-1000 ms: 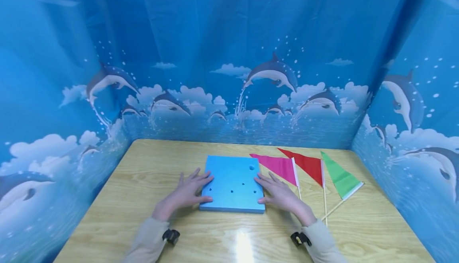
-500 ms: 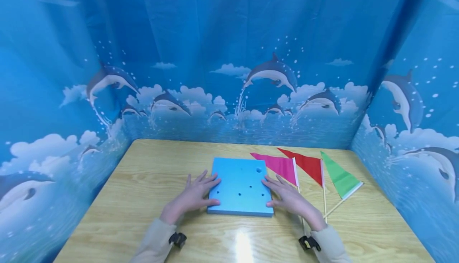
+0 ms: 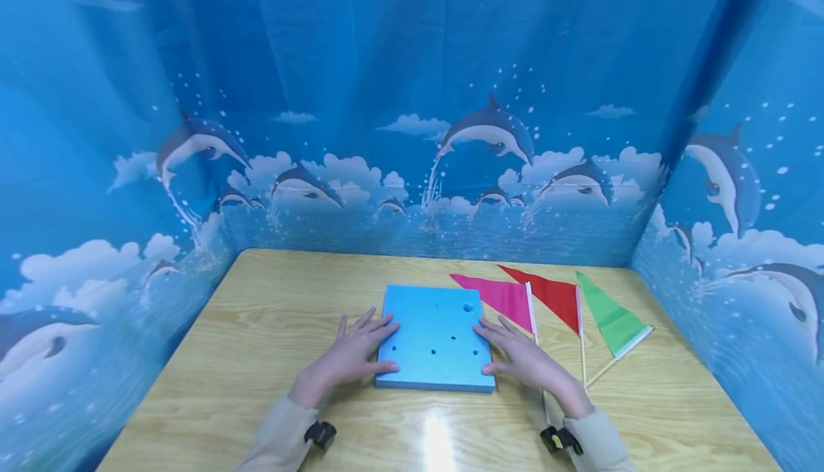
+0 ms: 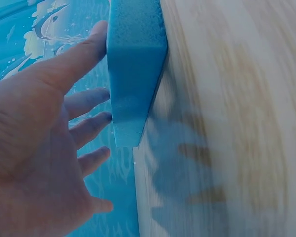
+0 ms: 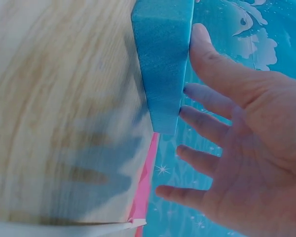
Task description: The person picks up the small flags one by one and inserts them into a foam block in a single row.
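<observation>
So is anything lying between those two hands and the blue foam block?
Nothing visible. The left hand and right hand rest flat against opposite sides of the blue foam block. The pink flag lies beside the right hand, not between.

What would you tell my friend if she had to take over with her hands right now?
Left hand: open, straight fingers on the left edge of the square blue foam block with small holes; thumb at its near side.
Right hand: open, fingers on the block's right edge.
The block lies flat on the light wooden table, between both hands.
The pink triangular flag, red triangular flag and green triangular flag, each on a thin wooden stick, lie flat to the right of the block.
Done: block set in the middle.
Left: no flag stands in a hole; all holes look empty.
</observation>
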Demonstrator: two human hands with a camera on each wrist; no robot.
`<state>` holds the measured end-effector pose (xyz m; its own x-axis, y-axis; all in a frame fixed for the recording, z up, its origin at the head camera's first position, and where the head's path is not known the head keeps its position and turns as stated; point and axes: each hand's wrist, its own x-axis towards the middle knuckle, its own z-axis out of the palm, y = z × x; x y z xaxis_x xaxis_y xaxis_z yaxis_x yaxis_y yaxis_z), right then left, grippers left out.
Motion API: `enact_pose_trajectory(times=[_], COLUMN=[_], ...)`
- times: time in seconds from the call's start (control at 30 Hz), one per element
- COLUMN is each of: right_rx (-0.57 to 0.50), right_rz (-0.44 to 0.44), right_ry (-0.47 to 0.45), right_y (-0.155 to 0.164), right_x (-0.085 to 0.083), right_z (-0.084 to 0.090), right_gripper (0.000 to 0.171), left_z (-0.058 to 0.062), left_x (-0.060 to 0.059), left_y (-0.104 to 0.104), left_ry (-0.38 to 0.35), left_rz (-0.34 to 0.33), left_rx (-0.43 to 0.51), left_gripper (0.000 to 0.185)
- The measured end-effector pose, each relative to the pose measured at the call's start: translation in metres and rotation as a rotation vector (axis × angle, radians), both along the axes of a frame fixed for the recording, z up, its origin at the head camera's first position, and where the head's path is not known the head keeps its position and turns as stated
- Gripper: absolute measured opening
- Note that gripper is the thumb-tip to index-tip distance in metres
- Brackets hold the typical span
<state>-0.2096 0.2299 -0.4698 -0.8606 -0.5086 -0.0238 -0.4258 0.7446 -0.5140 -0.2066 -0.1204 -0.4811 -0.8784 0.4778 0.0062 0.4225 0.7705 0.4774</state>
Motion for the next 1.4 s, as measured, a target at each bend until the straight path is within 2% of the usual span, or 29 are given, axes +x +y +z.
enact_pose_trajectory(times=[0.13,0.33,0.43,0.53,0.73,0.9,1.13,1.4], right_rx=[-0.102,-0.249,-0.313,-0.35,-0.339,-0.272,-0.233,-0.195], right_rz=[-0.084,-0.368,-0.47,-0.53,-0.58,-0.627,-0.655,-0.647], right_ry=[0.046,0.099,0.039,-0.055,-0.219,-0.283,-0.28,-0.199], right_y=[0.008,0.034,0.048,0.059,0.069,0.067,0.061,0.058], right_x=[-0.003,-0.008,-0.008,-0.007,-0.007,-0.01,-0.013,-0.011], right_z=[-0.001,0.003,0.002,-0.001,-0.01,-0.014,-0.016,-0.018], right_gripper=[0.065,0.047,0.045,0.047,0.045,0.039,0.031,0.025], left_z=[-0.002,-0.003,-0.003,-0.003,-0.003,-0.004,-0.004,-0.003], left_x=[0.0,0.0,0.0,0.0,0.0,0.0,-0.001,0.0], left_y=[0.0,0.0,-0.001,-0.001,-0.001,-0.002,-0.002,-0.002], left_ry=[-0.013,-0.019,-0.015,-0.013,-0.011,-0.019,-0.025,-0.016], left_rz=[0.003,0.001,0.0,-0.001,-0.009,-0.005,-0.007,-0.009], left_rx=[0.012,0.018,0.014,0.01,0.011,0.013,0.018,0.016], left_gripper=[0.08,0.08,0.08,0.08,0.08,0.079,0.079,0.079])
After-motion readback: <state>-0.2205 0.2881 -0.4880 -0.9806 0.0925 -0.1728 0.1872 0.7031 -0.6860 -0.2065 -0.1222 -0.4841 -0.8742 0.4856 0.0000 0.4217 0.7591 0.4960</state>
